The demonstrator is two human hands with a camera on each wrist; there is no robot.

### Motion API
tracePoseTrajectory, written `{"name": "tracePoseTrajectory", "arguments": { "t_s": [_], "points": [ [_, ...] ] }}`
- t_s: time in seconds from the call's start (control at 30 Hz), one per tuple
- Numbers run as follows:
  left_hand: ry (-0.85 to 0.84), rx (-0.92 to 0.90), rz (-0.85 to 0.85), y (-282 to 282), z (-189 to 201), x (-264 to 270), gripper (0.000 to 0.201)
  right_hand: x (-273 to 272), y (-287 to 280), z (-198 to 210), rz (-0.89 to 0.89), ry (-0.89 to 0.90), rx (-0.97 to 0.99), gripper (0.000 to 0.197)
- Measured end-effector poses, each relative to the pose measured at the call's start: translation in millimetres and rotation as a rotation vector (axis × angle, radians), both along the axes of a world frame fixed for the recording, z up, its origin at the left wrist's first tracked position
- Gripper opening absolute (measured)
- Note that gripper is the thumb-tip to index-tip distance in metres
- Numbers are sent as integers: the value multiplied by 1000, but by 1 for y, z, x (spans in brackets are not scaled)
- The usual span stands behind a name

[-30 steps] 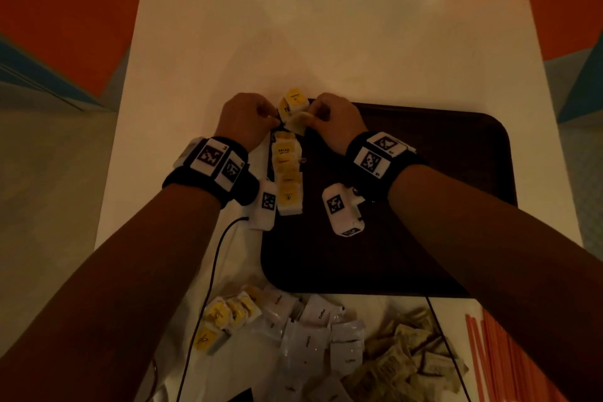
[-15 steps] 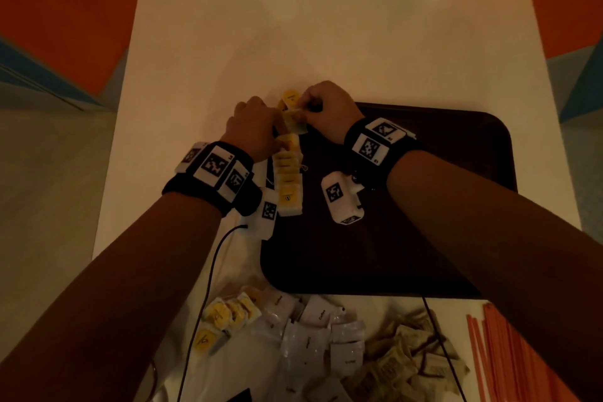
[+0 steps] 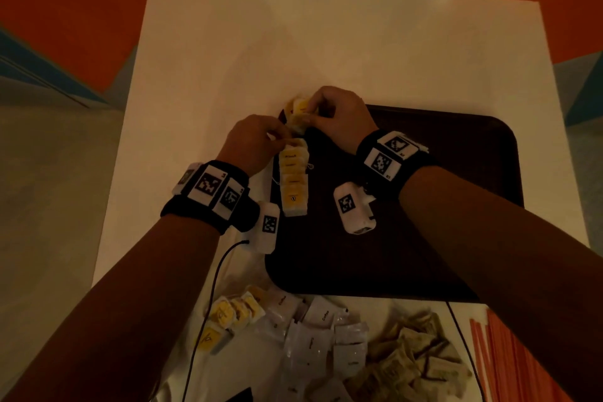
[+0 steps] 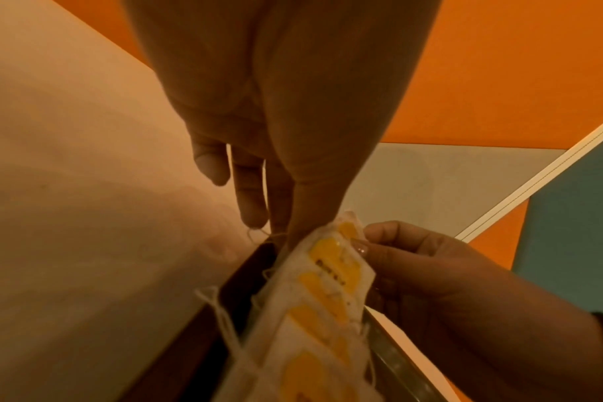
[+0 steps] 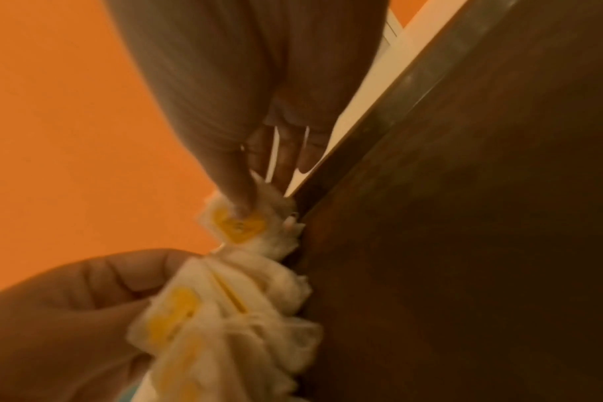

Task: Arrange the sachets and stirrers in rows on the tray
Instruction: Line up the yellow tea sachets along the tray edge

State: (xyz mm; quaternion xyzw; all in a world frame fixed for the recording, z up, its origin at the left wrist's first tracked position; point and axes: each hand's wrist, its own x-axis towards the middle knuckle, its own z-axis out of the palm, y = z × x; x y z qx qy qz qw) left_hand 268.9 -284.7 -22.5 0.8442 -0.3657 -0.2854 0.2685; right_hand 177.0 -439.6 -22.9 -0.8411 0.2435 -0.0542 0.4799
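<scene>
A dark brown tray (image 3: pixel 424 254) lies on the white table (image 3: pixel 326 42). A row of overlapping yellow-labelled tea sachets (image 3: pixel 293 183) runs along the tray's left edge. At the row's far end my right hand (image 3: pixel 339 117) pinches the top yellow sachet (image 3: pixel 300 108), seen under the thumb as a yellow sachet (image 5: pixel 240 225) in the right wrist view. My left hand (image 3: pixel 257 143) pinches the row's upper sachets (image 4: pixel 331 266) from the left side. Orange stirrers (image 3: pixel 515 365) lie at the table's near right.
Near the table's front edge lie loose piles: yellow sachets (image 3: pixel 228 320), white coffee sachets (image 3: pixel 319 336) and brown sachets (image 3: pixel 414 362). A black cable (image 3: pixel 212 297) runs down from my left wrist. Orange and blue floor surrounds the table.
Both hands have shifted slightly toward the tray's far left corner, the right hand carrying the top yellow sachet further up the row. The left hand has closed in against the row.
</scene>
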Motion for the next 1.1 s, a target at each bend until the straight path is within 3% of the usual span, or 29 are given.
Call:
{"name": "tracePoseTrajectory", "arguments": {
  "t_s": [0.17,0.3,0.43,0.57,0.67,0.8,1.1],
  "points": [
    [65,-67,13,5,1,-1,9,-3,10,2,-23,-39,210,29],
    [146,-115,8,8,0,0,8,6,9,-5,41,71,64,17],
    [110,-112,38,8,-5,1,2,11,12,-7,84,85,94,12],
    [34,-142,120,4,-10,-4,4,7,15,-9,-55,24,51,27],
    [17,-159,176,2,-11,-4,7,-3,16,-12,-171,-21,19,27],
    [29,-173,201,3,-11,-2,10,-21,21,-18,-192,26,58,18],
    [81,-112,275,12,-4,3,6,-36,36,-18,-162,94,151,17]
  ]
}}
